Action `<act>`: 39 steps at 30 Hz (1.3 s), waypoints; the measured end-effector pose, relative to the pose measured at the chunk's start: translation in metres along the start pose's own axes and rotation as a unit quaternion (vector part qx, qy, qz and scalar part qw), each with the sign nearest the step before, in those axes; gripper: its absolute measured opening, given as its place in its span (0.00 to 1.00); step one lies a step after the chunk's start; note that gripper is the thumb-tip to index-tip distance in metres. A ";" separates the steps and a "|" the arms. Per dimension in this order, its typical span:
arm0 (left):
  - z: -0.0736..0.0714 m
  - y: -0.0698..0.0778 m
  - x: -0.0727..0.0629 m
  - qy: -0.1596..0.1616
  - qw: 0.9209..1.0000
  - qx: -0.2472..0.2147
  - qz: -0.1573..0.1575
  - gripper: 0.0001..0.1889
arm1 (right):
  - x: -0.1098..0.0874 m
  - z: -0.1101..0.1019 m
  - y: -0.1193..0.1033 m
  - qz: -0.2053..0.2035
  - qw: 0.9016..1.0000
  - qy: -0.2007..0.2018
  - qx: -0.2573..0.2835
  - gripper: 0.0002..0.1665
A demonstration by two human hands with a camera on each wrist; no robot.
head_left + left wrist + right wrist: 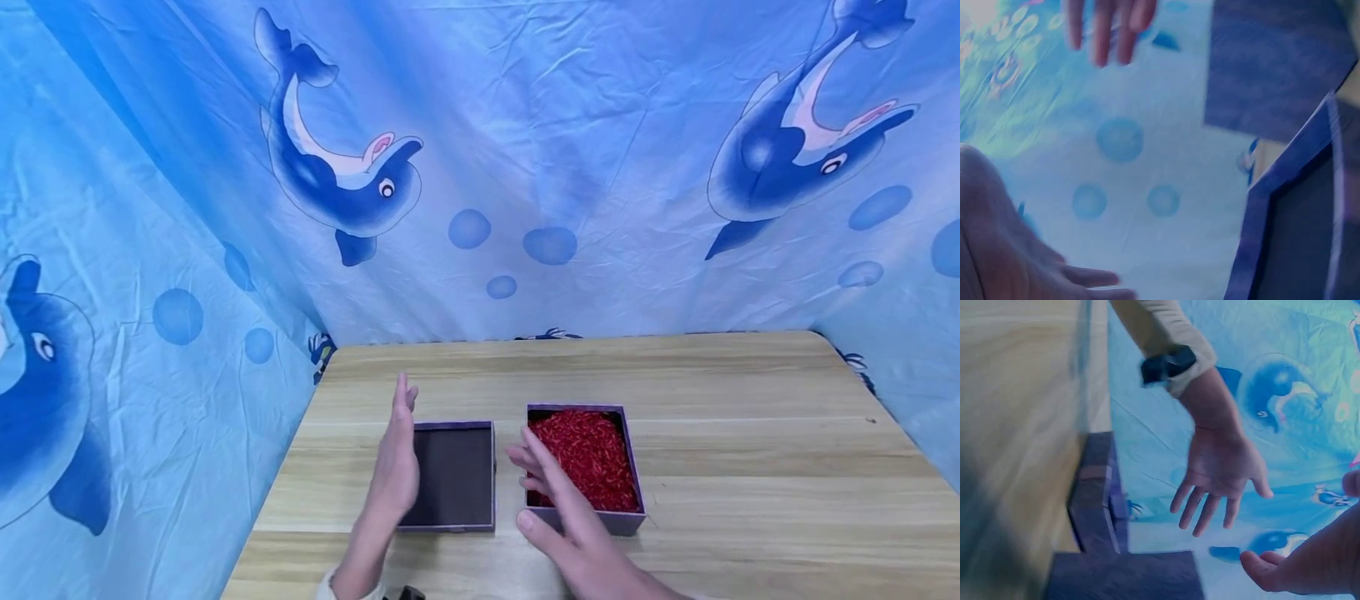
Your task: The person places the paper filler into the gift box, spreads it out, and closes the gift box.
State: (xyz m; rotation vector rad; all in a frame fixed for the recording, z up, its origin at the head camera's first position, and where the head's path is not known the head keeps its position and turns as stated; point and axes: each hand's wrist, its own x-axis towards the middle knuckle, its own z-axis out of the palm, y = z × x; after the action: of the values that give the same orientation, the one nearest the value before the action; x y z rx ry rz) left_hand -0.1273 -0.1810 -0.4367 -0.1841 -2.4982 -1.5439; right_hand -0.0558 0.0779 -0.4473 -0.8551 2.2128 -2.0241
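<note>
My left hand [395,471] is held upright beside a shallow dark box [455,526] with purple edges, its fingers straight and pointing away. Across from it, my right hand [577,533] hovers over the near left corner of a second dark box [625,525], which is filled with red shredded filler [588,458]. The two palms face each other, apart, with nothing held. In the right wrist view the left hand [1225,462] shows its open palm and spread fingers, while the right hand [1316,556] shows only partly. Whether either hand touches a box is hard to tell.
Both boxes stand side by side on a wooden table [750,450], a narrow gap between them. Blue cloth [525,150] printed with dolphins hangs behind and at the sides. A black strap [1169,365] circles the left wrist.
</note>
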 end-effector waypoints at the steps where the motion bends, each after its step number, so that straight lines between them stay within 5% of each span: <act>1: -0.007 -0.002 0.002 -0.016 1.000 0.007 -0.021 0.36 | 0.001 0.003 0.001 0.008 1.000 -0.011 0.015 0.49; 5: -0.032 -0.011 0.011 -0.079 0.992 0.033 -0.089 0.39 | 0.004 0.016 0.014 0.034 0.997 -0.047 0.046 0.49; 15: -0.069 -0.032 0.013 -0.197 0.964 0.043 -0.170 0.44 | -0.007 0.053 0.044 0.026 0.996 -0.070 0.046 0.53; 20: -0.072 -0.034 0.013 -0.214 0.956 0.006 -0.203 0.46 | -0.001 0.060 0.055 0.106 0.989 -0.093 0.038 0.54; 26: -0.070 -0.037 0.012 -0.226 0.949 -0.017 -0.219 0.45 | 0.010 0.064 0.067 0.136 0.985 -0.106 -0.029 0.58; 39: -0.071 -0.041 0.011 -0.239 0.942 -0.044 -0.230 0.44 | 0.023 0.067 0.073 0.209 0.977 -0.013 0.025 0.66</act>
State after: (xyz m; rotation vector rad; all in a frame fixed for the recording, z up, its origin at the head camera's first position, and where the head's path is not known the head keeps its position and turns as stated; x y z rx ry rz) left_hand -0.1394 -0.2624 -0.4390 0.0239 -3.0080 -1.9921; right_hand -0.0781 0.0075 -0.5181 -0.3652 2.0953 -1.8418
